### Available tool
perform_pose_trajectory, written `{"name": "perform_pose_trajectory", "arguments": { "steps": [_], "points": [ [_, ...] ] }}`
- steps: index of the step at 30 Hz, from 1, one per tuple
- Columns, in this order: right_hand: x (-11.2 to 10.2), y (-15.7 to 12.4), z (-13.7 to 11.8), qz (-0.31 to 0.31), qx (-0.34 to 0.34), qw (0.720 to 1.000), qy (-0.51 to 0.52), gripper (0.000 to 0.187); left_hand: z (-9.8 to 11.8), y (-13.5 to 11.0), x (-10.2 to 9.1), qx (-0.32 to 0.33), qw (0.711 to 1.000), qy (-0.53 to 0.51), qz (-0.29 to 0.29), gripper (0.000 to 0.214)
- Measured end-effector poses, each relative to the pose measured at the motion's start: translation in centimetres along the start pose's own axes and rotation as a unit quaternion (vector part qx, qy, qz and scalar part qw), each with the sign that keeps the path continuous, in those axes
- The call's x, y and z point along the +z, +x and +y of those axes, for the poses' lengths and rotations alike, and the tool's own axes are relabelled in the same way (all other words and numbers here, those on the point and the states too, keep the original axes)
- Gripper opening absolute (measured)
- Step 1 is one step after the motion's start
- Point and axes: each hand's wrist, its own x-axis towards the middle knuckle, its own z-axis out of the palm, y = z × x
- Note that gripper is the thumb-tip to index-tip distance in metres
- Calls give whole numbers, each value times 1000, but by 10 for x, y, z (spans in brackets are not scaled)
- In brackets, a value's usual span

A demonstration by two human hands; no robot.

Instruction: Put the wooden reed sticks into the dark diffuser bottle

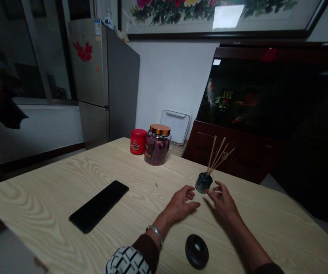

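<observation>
A small dark bottle (203, 183) with several thin wooden reed sticks (218, 154) fanned out of its neck stands on the pale wooden table (67, 179). My left hand (182, 201) rests on the table just left of the bottle, fingers loosely curled and apart, holding nothing. My right hand (222, 199) hovers just right of the bottle with fingers spread, close to it but not gripping it. A silver bracelet sits on my left wrist.
A black phone (99, 206) lies flat at the left. A round black lid-like object (196, 251) sits near my forearms. At the back stand a red tin (138, 141) and a glass jar (157, 145) of dried flowers with a copper lid. Beyond the table are a fridge (104, 80) and an aquarium (266, 95).
</observation>
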Motion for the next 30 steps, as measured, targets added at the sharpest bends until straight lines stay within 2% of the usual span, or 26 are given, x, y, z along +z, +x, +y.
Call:
{"name": "perform_pose_trajectory", "arguments": {
  "steps": [3,6,9,13,15,17,20,24,27,30],
  "points": [
    [-4,-43,4,3,95,991,96,38,2,1,0,-18,1000,-14,-4,36],
    [-5,-70,1,-7,86,987,135,25,0,0,-1,-7,1000,4,10,24],
    [-4,-77,-4,-11,80,986,143,22,-4,-2,0,-18,1000,-3,12,27],
    [-12,-71,-24,-24,134,971,198,34,5,-6,-1,-45,997,-63,10,39],
    [-23,-67,-46,-52,154,951,262,45,23,-8,-3,-42,992,-121,-3,51],
    [-40,-61,-77,-82,143,924,346,58,52,-10,-6,-26,980,-194,-35,66],
    [-71,-49,-130,-106,64,875,468,71,106,-12,-10,3,945,-313,-89,83],
    [-105,-36,-187,-136,-31,827,545,75,174,-13,-15,86,897,-409,-143,85],
    [-117,-33,-212,-154,-87,812,556,79,205,-13,-16,139,871,-439,-171,93],
    [-121,-36,-224,-153,-128,818,539,82,219,-14,-13,178,850,-466,-169,103]
  ]
}}
